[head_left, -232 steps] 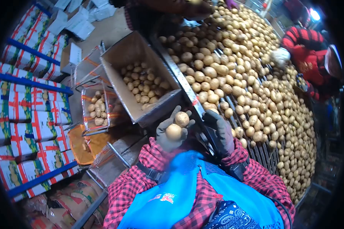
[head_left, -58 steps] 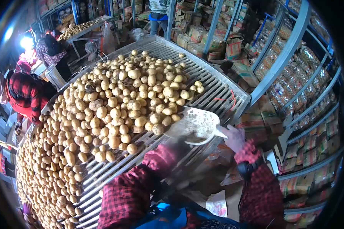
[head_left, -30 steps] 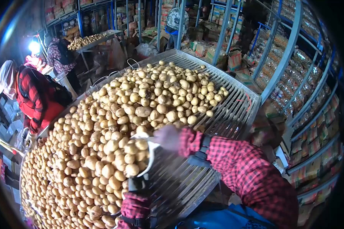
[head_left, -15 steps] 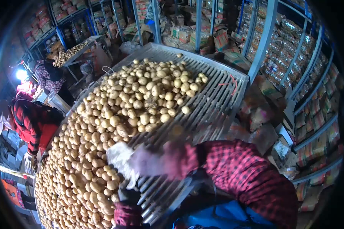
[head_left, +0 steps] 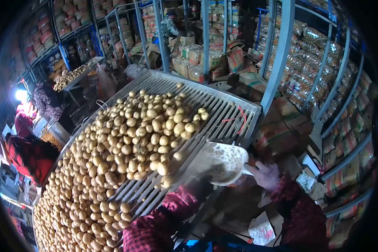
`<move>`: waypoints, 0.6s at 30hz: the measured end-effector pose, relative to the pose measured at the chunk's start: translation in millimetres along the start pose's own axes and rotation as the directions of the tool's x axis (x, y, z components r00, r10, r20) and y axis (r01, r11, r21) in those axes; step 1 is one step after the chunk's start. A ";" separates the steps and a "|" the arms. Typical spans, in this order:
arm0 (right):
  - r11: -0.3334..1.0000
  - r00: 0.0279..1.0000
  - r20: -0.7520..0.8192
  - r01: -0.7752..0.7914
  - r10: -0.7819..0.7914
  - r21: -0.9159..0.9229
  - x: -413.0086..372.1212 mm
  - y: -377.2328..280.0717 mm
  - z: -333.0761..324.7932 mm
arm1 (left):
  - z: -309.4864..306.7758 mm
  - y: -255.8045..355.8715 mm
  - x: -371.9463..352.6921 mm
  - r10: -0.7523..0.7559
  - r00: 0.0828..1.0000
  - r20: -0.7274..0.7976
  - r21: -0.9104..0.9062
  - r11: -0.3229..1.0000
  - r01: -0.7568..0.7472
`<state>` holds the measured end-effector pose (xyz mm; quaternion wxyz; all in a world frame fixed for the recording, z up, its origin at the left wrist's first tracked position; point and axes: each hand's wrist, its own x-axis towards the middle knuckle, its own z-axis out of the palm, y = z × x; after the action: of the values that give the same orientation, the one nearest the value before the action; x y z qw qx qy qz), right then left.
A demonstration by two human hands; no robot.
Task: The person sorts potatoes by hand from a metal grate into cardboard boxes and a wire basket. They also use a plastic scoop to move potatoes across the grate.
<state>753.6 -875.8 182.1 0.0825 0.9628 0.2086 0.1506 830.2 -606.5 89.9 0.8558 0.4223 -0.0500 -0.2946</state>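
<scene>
Many round potatoes (head_left: 139,131), slatted metal table (head_left: 227,110), grimy white scoop (head_left: 227,163), right grip (head_left: 265,175) clasping its handle (head_left: 250,169), left grip (head_left: 200,187) blurred, state unclear

Potatoes (head_left: 132,130) on grate (head_left: 216,117), scoop (head_left: 226,164) right, stacked bags (head_left: 308,63) farther right

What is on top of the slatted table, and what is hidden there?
Potatoes cover much of the slatted table, and a red cord lies near its far right corner. Bare slats show beside the heap; those beneath the potatoes cannot be seen.
</scene>
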 end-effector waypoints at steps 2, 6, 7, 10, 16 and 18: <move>0.997 1.000 0.010 0.010 -0.011 0.079 23.0 2.7 19.0 | -9.9 6.5 8.8 0.011 0.999 -0.032 -0.027 1.000 -0.012; 0.963 0.990 -0.069 0.139 -0.126 0.230 88.9 -20.5 69.6 | -33.1 24.1 6.6 0.061 0.995 -0.085 -0.076 0.995 -0.067; 0.959 0.972 -0.162 0.203 -0.172 0.199 102.3 -27.8 74.2 | -39.0 27.2 3.0 0.073 0.993 -0.095 -0.091 0.992 -0.082; 0.930 0.935 -0.231 0.314 -0.269 0.190 140.7 -64.4 87.3 | -62.6 34.7 -16.4 0.128 0.984 -0.127 -0.147 0.978 -0.146; 0.888 0.853 -0.381 0.436 -0.357 0.143 191.8 -159.9 86.1 | -143.1 4.8 -127.8 0.357 0.905 -0.229 -0.319 0.851 -0.417; 0.864 0.823 -0.408 0.484 -0.395 0.140 206.4 -198.6 87.6 | -179.5 -9.6 -164.4 0.406 0.864 -0.298 -0.364 0.789 -0.496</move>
<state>886.2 -617.5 108.5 -0.0407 0.8454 0.4544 0.2779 750.7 -396.7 -5.1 0.9730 0.2274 0.0041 -0.0394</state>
